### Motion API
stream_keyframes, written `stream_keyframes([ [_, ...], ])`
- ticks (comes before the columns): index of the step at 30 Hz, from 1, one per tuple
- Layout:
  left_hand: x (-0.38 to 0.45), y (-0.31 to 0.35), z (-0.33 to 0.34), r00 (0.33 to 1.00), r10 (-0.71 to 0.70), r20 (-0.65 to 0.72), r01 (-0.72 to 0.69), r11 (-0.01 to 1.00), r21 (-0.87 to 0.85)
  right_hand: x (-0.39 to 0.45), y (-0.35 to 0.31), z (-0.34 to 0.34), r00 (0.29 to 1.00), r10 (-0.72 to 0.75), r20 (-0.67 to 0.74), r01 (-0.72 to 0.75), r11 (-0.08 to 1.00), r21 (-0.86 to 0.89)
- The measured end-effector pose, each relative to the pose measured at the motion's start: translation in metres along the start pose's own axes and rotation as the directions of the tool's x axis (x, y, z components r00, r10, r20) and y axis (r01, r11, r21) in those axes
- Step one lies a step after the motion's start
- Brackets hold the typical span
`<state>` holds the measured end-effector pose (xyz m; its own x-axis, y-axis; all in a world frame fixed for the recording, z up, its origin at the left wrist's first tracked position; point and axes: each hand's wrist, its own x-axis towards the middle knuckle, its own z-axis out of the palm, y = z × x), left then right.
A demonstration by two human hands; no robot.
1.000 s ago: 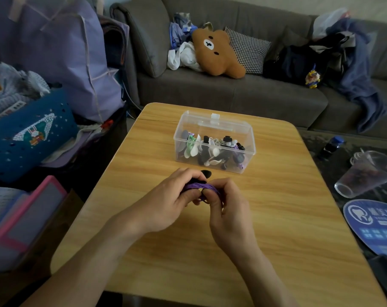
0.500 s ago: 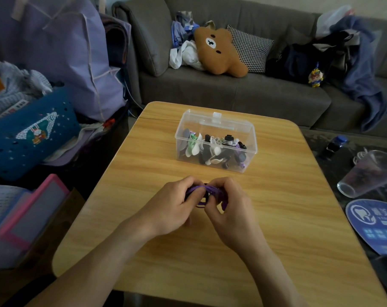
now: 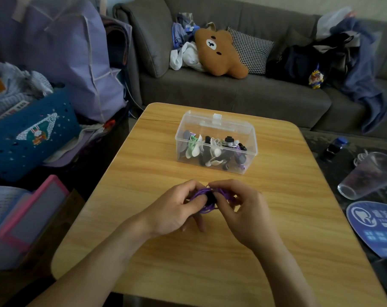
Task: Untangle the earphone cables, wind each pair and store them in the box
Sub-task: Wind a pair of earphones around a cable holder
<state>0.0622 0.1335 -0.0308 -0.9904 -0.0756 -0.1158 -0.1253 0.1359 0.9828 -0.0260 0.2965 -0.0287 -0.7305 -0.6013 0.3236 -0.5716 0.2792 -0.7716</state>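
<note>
Both forearms reach forward and the hands meet. The left hand (image 3: 174, 209) and right hand (image 3: 243, 211) each pinch the cable (image 3: 204, 197) with curled fingers

Open wood on every side of the box; clutter only past the edges.

The clear lidded box (image 3: 217, 142) stands alone toward the far end of the surface (image 3: 299, 240), with bare wood between it and both hands (the left hand (image 3: 174, 211) and right hand (image 3: 243, 213) meet over a purple cable coil (image 3: 204, 198) near the middle). Left of the edge a blue basket (image 3: 30, 138) and pink-rimmed case (image 3: 30, 213) crowd close; right, a tipped plastic cup (image 3: 370, 176) lies off the surface.
</note>
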Motion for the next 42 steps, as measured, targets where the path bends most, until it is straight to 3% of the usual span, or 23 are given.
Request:
stream_keyframes([
  [2,0.003,0.0,0.003,0.999,-0.007,-0.04,0.006,1.0,-0.014,-0.002,-0.001,0.002,1.0,-0.025,-0.014,0.025,0.999,-0.045],
  [5,0.007,0.0,0.011,0.973,0.023,-0.231,-0.022,1.0,0.006,-0.005,-0.002,0.008,1.0,0.011,0.014,-0.011,1.0,0.022],
  [10,0.012,0.0,0.01,0.837,-0.027,-0.547,-0.036,0.994,-0.103,-0.005,-0.009,0.013,0.983,0.176,0.044,-0.181,0.939,0.293],
  [14,0.015,-0.001,0.013,0.785,-0.028,-0.619,-0.084,0.985,-0.152,-0.005,-0.018,0.021,0.97,0.245,0.001,-0.215,0.849,0.483],
  [18,0.022,-0.008,0.02,0.698,-0.091,-0.71,-0.081,0.975,-0.204,-0.006,-0.021,0.031,0.965,0.253,-0.07,-0.196,0.87,0.453],
  [24,0.024,0.001,0.036,0.801,-0.118,-0.587,-0.213,0.86,-0.464,-0.008,-0.018,0.045,0.938,0.293,-0.184,-0.204,0.898,0.39],
  [28,0.026,0.008,0.035,0.743,-0.13,-0.656,-0.295,0.817,-0.495,-0.012,-0.022,0.051,0.939,0.315,-0.137,-0.222,0.861,0.457],
  [32,0.029,0.01,0.03,0.714,-0.119,-0.69,-0.314,0.826,-0.468,-0.013,-0.023,0.056,0.949,0.266,-0.17,-0.14,0.838,0.528],
  [37,0.027,0.015,0.029,0.791,-0.025,-0.611,-0.325,0.829,-0.454,-0.012,-0.027,0.053,0.95,0.191,-0.245,-0.029,0.839,0.543],
  [42,0.024,0.019,0.029,0.883,0.107,-0.457,-0.315,0.857,-0.408,0.0,-0.028,0.049,0.901,0.339,-0.27,-0.08,0.741,0.666],
])
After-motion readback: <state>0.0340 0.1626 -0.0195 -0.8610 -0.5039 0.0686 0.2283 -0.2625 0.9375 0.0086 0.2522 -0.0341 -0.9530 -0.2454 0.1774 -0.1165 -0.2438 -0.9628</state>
